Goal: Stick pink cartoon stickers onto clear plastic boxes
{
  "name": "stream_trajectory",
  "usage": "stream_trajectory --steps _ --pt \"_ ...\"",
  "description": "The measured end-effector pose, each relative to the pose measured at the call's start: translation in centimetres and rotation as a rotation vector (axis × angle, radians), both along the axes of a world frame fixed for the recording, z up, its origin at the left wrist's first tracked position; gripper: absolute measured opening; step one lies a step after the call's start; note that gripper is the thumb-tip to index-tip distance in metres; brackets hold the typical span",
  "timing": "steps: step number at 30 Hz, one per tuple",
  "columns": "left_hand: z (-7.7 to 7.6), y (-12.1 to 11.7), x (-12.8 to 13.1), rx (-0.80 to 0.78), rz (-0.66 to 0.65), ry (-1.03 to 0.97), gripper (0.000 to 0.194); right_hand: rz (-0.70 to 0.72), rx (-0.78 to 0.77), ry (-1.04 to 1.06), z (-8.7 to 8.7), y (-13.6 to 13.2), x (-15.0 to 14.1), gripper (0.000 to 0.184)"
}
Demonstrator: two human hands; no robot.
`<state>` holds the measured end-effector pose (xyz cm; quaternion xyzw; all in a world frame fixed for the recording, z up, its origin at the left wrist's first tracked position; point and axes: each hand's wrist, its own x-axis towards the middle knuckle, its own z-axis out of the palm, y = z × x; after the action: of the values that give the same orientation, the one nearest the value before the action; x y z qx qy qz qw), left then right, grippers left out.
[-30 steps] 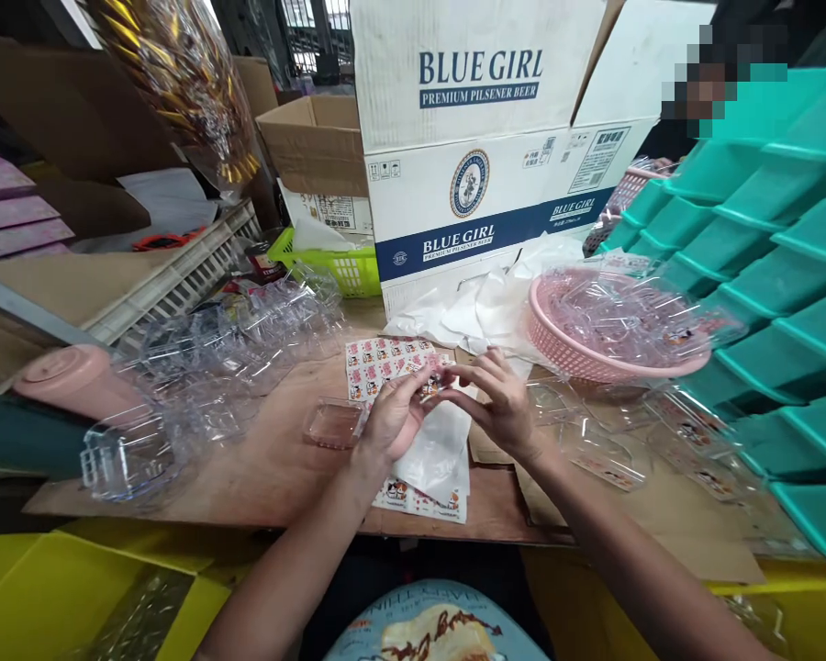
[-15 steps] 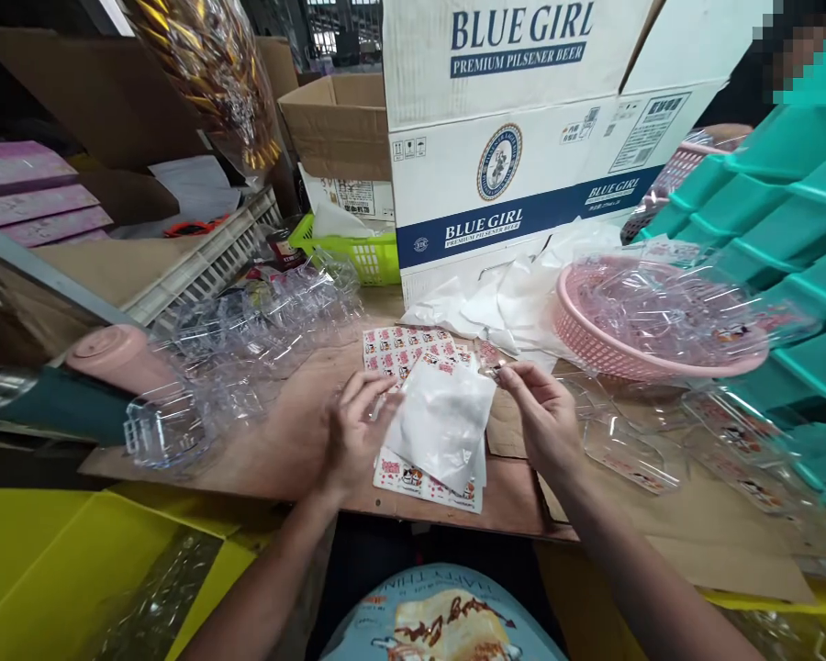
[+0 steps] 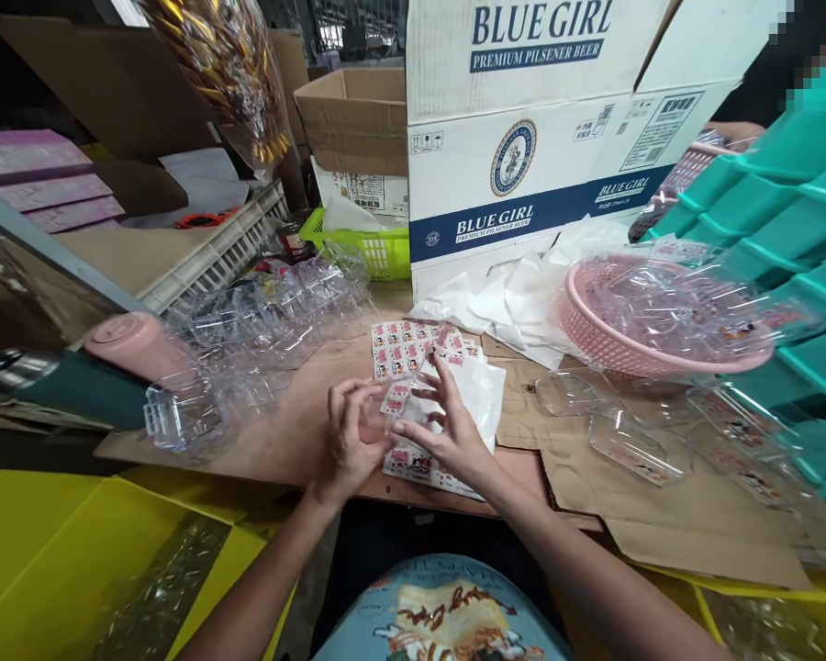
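Observation:
In the middle of the table, my left hand (image 3: 348,436) grips a small clear plastic case (image 3: 377,410) by its side, fingers curled around the edge. My right hand (image 3: 451,424) is just right of it, thumb near the case's edge and the other fingers spread. A small sticker (image 3: 444,343) appears to cling to its index fingertip; its outline is hard to see against the printed sheet. Underneath are sheets of cat stickers (image 3: 394,353) and white backing paper (image 3: 485,390), partly covered by my hands.
Clear plastic cases (image 3: 282,317) line the left, beside a pink cup (image 3: 134,340) and a dark green flask (image 3: 89,386). To the right are a pink basket (image 3: 606,340), stickered clear pieces (image 3: 637,450) and stacked teal bins (image 3: 764,211). A beer carton (image 3: 523,220) stands behind.
My right hand peeled a sticker away to the right, then came back toward the middle. My left hand let go of the sticker work, reached left and picked up the clear plastic case.

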<state>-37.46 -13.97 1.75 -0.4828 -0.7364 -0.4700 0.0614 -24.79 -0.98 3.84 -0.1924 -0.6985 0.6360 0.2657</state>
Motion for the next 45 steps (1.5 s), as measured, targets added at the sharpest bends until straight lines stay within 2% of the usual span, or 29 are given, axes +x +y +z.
stream_trajectory --steps 2,4,5,6,8,10,11,12,13,15,17,18,20,22,27,31,37,45 --pt "1.1 0.2 1.5 0.128 -0.087 -0.202 0.052 -0.021 -0.108 0.075 0.3 0.2 -0.1 0.105" --pt "2.3 0.5 1.6 0.203 -0.159 -0.565 0.051 0.016 -0.196 0.116 0.9 1.2 0.3 0.108" --pt "2.9 0.6 1.3 0.188 -0.212 -0.775 0.049 0.086 -0.228 0.117 1.3 2.0 0.6 0.109" --pt "3.4 0.8 0.7 0.13 -0.291 -0.972 0.048 0.193 -0.253 0.104 1.7 2.9 0.9 0.112" --pt "4.0 1.3 -0.4 -0.089 -0.514 -1.26 0.049 0.454 -0.276 0.042 2.4 4.6 1.4 0.115" --pt "4.2 2.0 -0.9 -0.259 -0.717 -1.409 0.044 0.656 -0.242 -0.035 2.9 5.9 1.6 0.117" --pt "4.2 2.4 -0.8 -0.282 -0.78 -1.454 0.039 0.694 -0.205 -0.055 3.0 6.3 1.5 0.115" --pt "4.1 2.7 -0.5 -0.261 -0.807 -1.496 0.034 0.677 -0.154 -0.051 3.1 6.7 1.4 0.111" --pt "4.1 3.1 -0.1 -0.213 -0.802 -1.542 0.03 0.602 -0.095 -0.029 3.2 6.9 1.4 0.104" --pt "3.9 3.5 0.9 -0.084 -0.724 -1.618 0.021 0.347 0.026 0.024 3.4 7.2 1.6 0.084" --pt "3.8 3.7 1.7 0.027 -0.61 -1.643 0.021 0.105 0.08 0.055 3.8 7.2 2.5 0.057" --pt "3.8 3.8 2.0 0.072 -0.564 -1.635 0.025 0.033 0.065 0.066 4.0 7.0 3.0 0.045" --pt "3.6 4.0 2.6 0.153 -0.518 -1.597 0.03 -0.01 -0.022 0.077 4.5 6.4 4.2 0.03" --pt "3.3 4.2 3.1 0.224 -0.497 -1.559 0.03 0.015 -0.109 0.057 4.7 5.5 5.2 0.023" --pt "2.0 5.1 4.4 0.299 -0.415 -1.526 0.023 0.072 -0.198 -0.053 3.8 3.4 5.5 0.031" --pt "1.3 5.4 5.2 0.324 -0.413 -1.507 0.021 0.079 -0.297 -0.074 3.1 3.2 5.1 0.035" --pt "1.0 5.4 5.6 0.282 -0.412 -1.44 0.028 0.109 -0.432 -0.04 3.1 3.2 4.5 0.037" --pt "0.8 5.1 5.5 0.279 -0.433 -1.411 0.033 0.071 -0.439 -0.073 2.9 2.8 4.1 0.039"
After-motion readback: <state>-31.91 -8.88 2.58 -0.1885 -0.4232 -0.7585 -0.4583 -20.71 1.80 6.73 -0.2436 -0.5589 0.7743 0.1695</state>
